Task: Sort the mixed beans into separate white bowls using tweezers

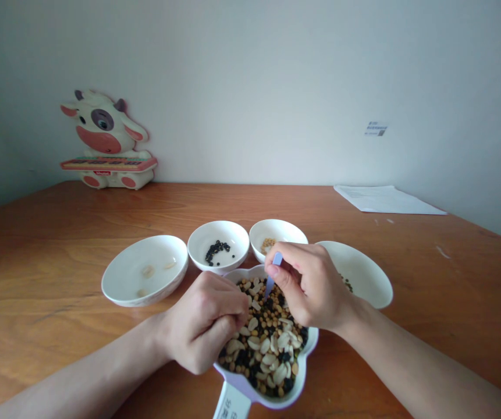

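head view: the right hand (313, 285) pinches a purple tool (269, 286) high up, presumably freeing its tip for the beans (271, 317) in the tray (285, 401). the left hand (209, 323), fingers curled together at its rim, perhaps steadies it; any grip, i cannot tell. four bowls (123, 267) stand close. handle label (231, 402) and wall sticker (376, 128) are too blurred to read.

right hand (313, 285) pinches purple tool (270, 287) | left hand (204, 323) fisted at bean tray (312, 343) | four white bowls (123, 273) beyond

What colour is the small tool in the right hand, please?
The small tool is light purple; it shows best in the head view.
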A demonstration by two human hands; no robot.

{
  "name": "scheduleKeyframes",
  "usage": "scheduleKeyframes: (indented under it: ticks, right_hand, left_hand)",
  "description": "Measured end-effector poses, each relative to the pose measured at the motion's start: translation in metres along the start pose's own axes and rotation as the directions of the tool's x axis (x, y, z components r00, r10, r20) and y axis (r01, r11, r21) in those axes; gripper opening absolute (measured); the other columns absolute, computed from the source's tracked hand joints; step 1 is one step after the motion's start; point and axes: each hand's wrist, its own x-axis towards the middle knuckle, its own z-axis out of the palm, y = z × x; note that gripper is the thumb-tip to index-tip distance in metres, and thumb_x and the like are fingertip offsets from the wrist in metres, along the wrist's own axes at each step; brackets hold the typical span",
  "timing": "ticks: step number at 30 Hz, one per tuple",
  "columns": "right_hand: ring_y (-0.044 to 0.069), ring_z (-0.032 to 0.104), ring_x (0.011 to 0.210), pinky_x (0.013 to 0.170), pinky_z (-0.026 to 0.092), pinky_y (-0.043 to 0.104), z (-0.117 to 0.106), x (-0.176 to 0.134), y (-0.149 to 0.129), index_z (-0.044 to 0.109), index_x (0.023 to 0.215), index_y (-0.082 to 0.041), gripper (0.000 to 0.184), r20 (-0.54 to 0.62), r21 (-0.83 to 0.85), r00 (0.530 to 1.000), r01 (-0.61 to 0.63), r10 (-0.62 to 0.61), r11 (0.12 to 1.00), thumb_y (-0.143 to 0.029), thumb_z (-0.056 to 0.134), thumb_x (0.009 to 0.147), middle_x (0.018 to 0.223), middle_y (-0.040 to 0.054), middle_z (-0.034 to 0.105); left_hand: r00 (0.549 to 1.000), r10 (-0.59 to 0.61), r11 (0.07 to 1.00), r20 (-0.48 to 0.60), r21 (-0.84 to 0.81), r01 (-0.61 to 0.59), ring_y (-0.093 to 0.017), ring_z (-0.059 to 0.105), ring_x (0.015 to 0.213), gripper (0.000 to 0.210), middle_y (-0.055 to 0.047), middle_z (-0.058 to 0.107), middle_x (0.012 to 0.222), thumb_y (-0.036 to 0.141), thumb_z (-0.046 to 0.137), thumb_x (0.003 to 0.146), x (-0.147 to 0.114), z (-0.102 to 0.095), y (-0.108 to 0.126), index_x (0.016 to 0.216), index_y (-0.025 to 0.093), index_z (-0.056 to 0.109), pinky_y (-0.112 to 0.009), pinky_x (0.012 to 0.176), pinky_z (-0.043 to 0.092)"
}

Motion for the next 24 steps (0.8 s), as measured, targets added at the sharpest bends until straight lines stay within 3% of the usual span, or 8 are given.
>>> scheduleKeyframes:
  ticks: [15, 20, 24]
  right_hand:
    - [0.01, 0.044, 0.05, 0.051, 0.033, 0.024, 0.001, 0.001, -0.001, 0.055, 0.07, -0.016, 0.014, -0.047, -0.018, 0.999, 0.027, -0.028, 0.999, -0.013, 0.05, 0.084, 0.058, -0.0018, 0.051]
    - [0.011, 0.049, 0.05, 0.05, 0.036, 0.024, -0.003, 0.001, -0.002, 0.056, 0.071, -0.017, 0.018, -0.197, -0.071, 0.979, 0.028, -0.041, 0.997, -0.017, 0.051, 0.088, 0.059, -0.0005, 0.056]
    - [0.013, 0.054, 0.053, 0.052, 0.038, 0.025, -0.009, 0.003, 0.004, 0.058, 0.075, -0.017, 0.017, -0.376, -0.174, 0.926, -0.094, 0.022, 0.98, -0.022, 0.052, 0.091, 0.063, 0.0011, 0.061]
  left_hand:
    - [1.0, -0.011, 1.0, 0.005, 0.003, 0.011, -0.014, 0.04, 0.047, 0.026, -0.001, 0.048, 0.051, 0.013, 0.028, 0.085, 0.0, -0.002, 0.002, 0.063, 0.02, 0.038, -0.028, 0.049, 0.035]
    - [1.0, 0.002, 1.0, 0.013, -0.001, -0.002, -0.014, 0.041, 0.047, 0.024, -0.001, 0.048, 0.052, 0.014, 0.028, 0.086, 0.0, -0.002, 0.002, 0.064, 0.02, 0.037, -0.027, 0.05, 0.036]
    - [1.0, -0.002, 1.0, 0.016, -0.01, 0.002, -0.014, 0.042, 0.047, 0.024, -0.001, 0.049, 0.051, 0.014, 0.028, 0.085, 0.0, -0.003, 0.001, 0.063, 0.02, 0.036, -0.028, 0.05, 0.036]
